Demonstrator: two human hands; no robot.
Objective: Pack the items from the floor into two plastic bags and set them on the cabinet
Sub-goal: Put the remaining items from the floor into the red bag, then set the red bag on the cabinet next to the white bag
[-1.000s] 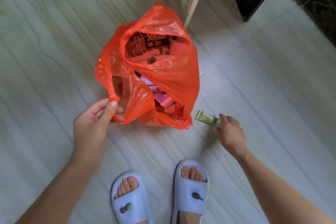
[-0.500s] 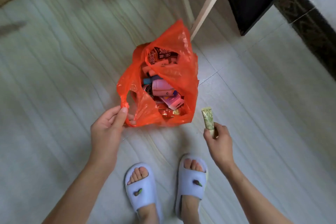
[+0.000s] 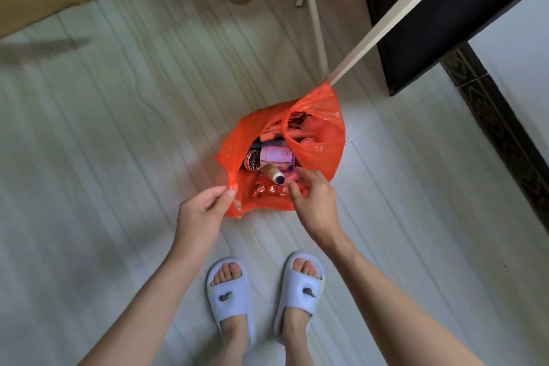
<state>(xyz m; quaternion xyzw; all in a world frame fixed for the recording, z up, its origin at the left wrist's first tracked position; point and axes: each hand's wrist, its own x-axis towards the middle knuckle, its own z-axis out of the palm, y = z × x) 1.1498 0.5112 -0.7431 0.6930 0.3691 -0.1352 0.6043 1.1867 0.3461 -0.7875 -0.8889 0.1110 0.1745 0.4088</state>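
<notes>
An orange plastic bag (image 3: 323,140) sits open on the tiled floor (image 3: 118,142), just in front of two feet in pale slippers (image 3: 230,291). The left hand (image 3: 202,214) pinches the bag's near-left rim between thumb and fingers. The right hand (image 3: 315,202) hovers over the bag's mouth, fingers loosely spread, above a small tube (image 3: 274,175) and other packed items.

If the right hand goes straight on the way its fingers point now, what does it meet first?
The right hand points forward and down into the open orange plastic bag. Probably it first meets the small beige tube with a dark cap just ahead of its fingertips, though depth is unclear.
</notes>
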